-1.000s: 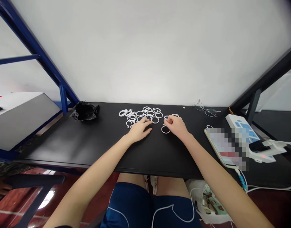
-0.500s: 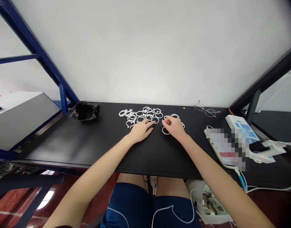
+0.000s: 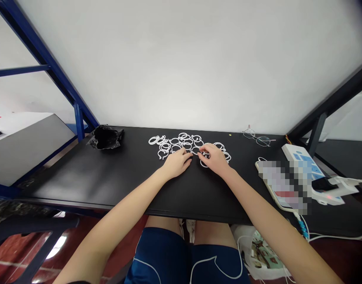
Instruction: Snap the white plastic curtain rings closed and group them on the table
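Several white open rings with small knobbed ends, like shower curtain rings, lie in a loose heap on the black tabletop. My left hand rests at the heap's near edge, fingers stretched out and apart, its fingertips beside a single white ring. On that ring's right side, the thumb and forefinger of my right hand close in a pinch. Under and behind the right hand lies a second group of white rings, partly hidden by it.
A crumpled black bag stands open at the back left. To the right are eyeglasses, a phone on a cable and a white power strip. Below the table's right side hangs a white bag.
My right hand has moved left from the right group to the ring near my left fingers, its thumb and forefinger coming to that ring. My left hand has hardly moved.
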A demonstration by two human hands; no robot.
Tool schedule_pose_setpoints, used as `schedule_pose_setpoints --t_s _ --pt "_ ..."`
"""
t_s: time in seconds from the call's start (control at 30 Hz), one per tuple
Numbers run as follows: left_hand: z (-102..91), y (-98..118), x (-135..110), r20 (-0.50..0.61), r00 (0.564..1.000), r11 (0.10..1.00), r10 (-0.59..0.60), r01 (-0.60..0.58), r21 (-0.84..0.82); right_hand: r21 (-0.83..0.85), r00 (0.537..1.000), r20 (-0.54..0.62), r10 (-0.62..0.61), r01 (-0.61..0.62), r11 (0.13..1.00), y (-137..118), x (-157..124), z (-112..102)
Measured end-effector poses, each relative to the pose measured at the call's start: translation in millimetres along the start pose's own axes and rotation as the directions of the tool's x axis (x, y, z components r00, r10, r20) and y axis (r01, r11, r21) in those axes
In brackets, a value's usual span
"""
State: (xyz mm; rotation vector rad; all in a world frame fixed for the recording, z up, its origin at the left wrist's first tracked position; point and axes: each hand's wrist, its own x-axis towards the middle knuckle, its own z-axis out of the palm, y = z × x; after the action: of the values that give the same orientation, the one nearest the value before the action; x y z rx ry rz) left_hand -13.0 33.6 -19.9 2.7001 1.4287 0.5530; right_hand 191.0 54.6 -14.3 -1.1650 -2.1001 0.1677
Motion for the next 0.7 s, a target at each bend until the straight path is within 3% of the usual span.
schedule_pose_setpoints --t_s 0.13,0.3,0.43,0.6,0.7 --pt "0.7 -1.3 0.4 -0.005 1.0 0.999 -0.019 0.018 -0.033 -0.042 0.992 0.05 -0.112 0.114 0.993 0.2 0.3 5.0" --pt "0.9 -3.2 0.1 -0.017 0.998 0.991 -0.058 0.056 -0.118 0.0 0.993 0.077 -0.09 0.09 0.996 7.2 -0.3 14.3" --pt "-0.3 -1.6 -1.1 -0.044 0.996 0.98 -0.082 0.073 -0.185 0.051 0.988 0.075 -0.135 0.131 0.99 6.2 0.0 14.0" --pt "0.6 -2.4 -1.2 -0.109 0.969 0.932 -0.22 0.177 -0.316 0.104 0.97 0.035 -0.24 0.236 0.966 0.5 0.7 10.1" --pt "1.2 -6.6 -0.3 -0.131 0.971 0.912 -0.202 0.138 -0.385 0.135 0.961 0.009 -0.275 0.271 0.953 -3.2 0.4 9.4"
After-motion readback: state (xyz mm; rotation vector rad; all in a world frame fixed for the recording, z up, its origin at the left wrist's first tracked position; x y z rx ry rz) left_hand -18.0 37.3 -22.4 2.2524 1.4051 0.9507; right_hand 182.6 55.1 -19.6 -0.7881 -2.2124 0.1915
